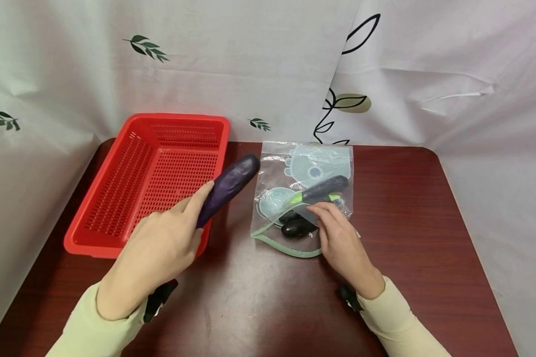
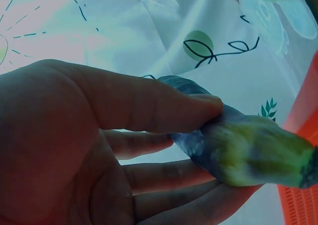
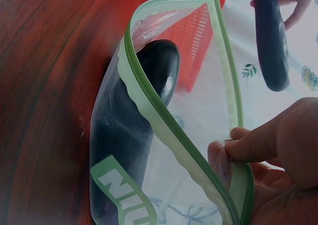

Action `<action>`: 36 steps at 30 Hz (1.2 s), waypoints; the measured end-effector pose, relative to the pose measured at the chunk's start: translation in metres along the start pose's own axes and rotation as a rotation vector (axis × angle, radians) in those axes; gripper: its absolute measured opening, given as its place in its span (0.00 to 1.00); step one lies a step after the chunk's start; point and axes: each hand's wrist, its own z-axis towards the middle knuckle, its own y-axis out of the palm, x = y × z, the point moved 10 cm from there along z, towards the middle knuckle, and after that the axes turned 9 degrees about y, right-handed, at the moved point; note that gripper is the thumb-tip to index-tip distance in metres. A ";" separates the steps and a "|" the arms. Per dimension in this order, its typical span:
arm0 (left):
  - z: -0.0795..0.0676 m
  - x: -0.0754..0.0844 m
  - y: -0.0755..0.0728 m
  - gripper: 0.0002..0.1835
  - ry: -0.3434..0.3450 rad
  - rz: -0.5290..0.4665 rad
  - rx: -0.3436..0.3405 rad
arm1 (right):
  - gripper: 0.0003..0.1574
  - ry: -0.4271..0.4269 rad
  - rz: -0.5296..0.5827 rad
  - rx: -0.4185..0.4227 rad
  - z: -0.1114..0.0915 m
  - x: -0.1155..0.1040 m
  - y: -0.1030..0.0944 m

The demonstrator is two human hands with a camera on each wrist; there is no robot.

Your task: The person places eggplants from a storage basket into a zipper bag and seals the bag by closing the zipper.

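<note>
A long dark purple eggplant (image 1: pixel 232 181) is gripped in my left hand (image 1: pixel 158 248), its rounded end pointing away toward the bag. The left wrist view shows its yellow-green stem end (image 2: pixel 258 153) between thumb and fingers. My right hand (image 1: pixel 346 248) pinches the rim of a clear zip bag (image 1: pixel 290 252) with a green seal strip. The bag lies on the table with its mouth gaping toward me. Inside it are a dark eggplant-like piece (image 1: pixel 297 228) and another with bright green at its end (image 1: pixel 326 189). The right wrist view shows a dark rounded vegetable (image 3: pixel 119 125) through the plastic.
A red perforated plastic basket (image 1: pixel 73 238) stands on the left of the brown wooden table (image 1: pixel 411 198), partly behind my left hand. White curtain (image 1: pixel 205 64) with leaf prints hangs behind the table and along both sides.
</note>
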 end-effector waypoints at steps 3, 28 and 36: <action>-0.001 0.004 0.001 0.42 0.019 0.007 0.003 | 0.24 0.002 0.000 0.000 0.000 0.000 0.000; -0.001 0.031 0.025 0.37 0.125 -0.028 -0.010 | 0.25 0.003 -0.006 -0.014 0.001 0.000 0.000; -0.002 0.040 0.031 0.40 0.166 -0.041 -0.006 | 0.25 -0.005 -0.002 -0.006 0.000 -0.001 0.000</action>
